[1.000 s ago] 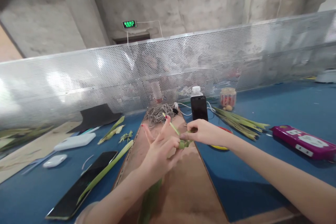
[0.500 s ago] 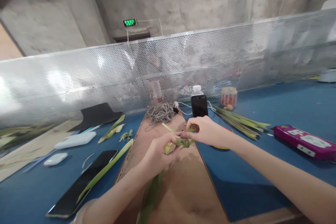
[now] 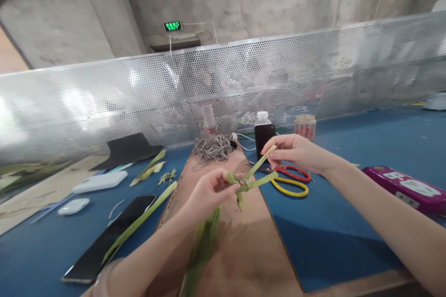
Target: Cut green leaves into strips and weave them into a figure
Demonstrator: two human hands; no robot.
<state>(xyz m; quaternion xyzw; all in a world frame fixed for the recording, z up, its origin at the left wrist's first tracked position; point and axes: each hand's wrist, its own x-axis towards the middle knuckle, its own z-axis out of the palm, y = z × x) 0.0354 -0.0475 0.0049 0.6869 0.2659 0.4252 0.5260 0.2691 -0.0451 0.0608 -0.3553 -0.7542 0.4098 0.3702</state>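
Note:
Over the brown board, my left hand (image 3: 216, 191) pinches a small piece woven from green leaf strips (image 3: 243, 181) between thumb and fingers. Two strip ends stick out of it to the right, and shorter ends hang below. The tip of the upper leaf strip (image 3: 262, 161) is gripped by my right hand (image 3: 296, 152), which is held up and to the right. Under the left hand, a blurred bundle of long green leaves (image 3: 202, 250) runs down toward the near edge. Scissors (image 3: 291, 188) with one red and one yellow handle lie just below my right hand.
Grey cord (image 3: 215, 147) is heaped at the board's far end beside a bottle with a black phone (image 3: 264, 137) in front. A jar (image 3: 305, 126) and a purple device (image 3: 406, 188) are at right. Another phone (image 3: 111, 239) lies at left under a leaf strip. A perforated metal screen (image 3: 167, 97) stands behind.
My right hand has moved up and right from the left hand, drawing a leaf strip out straight. The scissors now show more fully. My left hand has hardly moved.

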